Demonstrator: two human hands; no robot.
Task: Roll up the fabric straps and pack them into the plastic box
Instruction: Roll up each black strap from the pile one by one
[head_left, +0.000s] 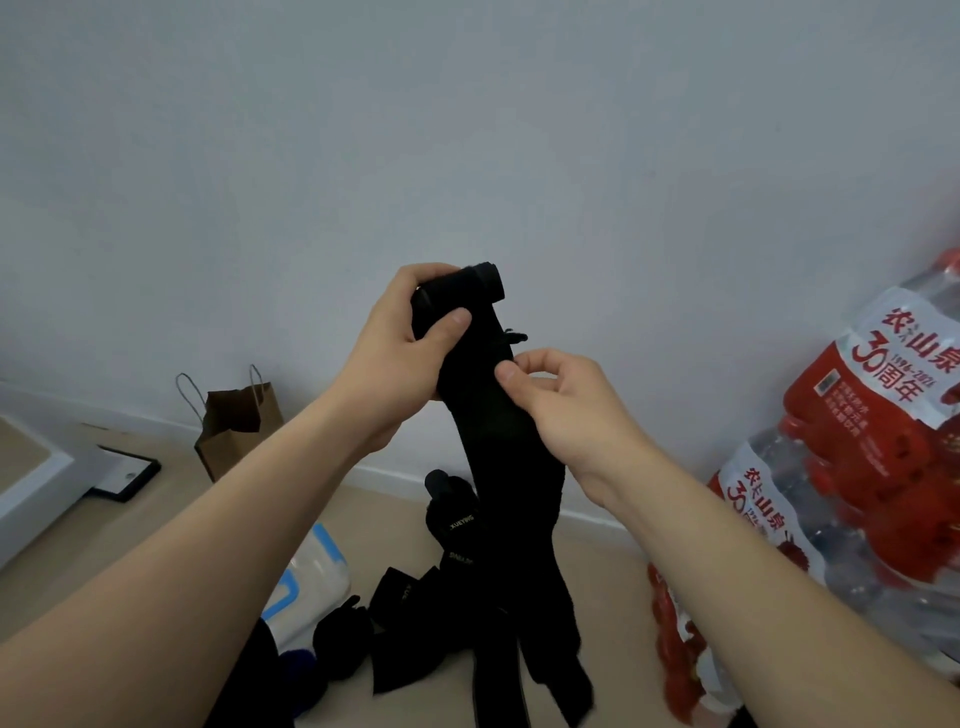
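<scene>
My left hand (400, 348) grips the roll (491, 281); my right hand (566, 405) pinches the strap (501, 441); slack between might let it unwind.

A brown paper bag (236, 421) and stacked bottled-water packs (878, 415) stand along the wall (467, 130).

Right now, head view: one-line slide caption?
Left hand grips the rolled end of a black strap, right hand pinches it below; plastic box and more straps on the floor.
</scene>
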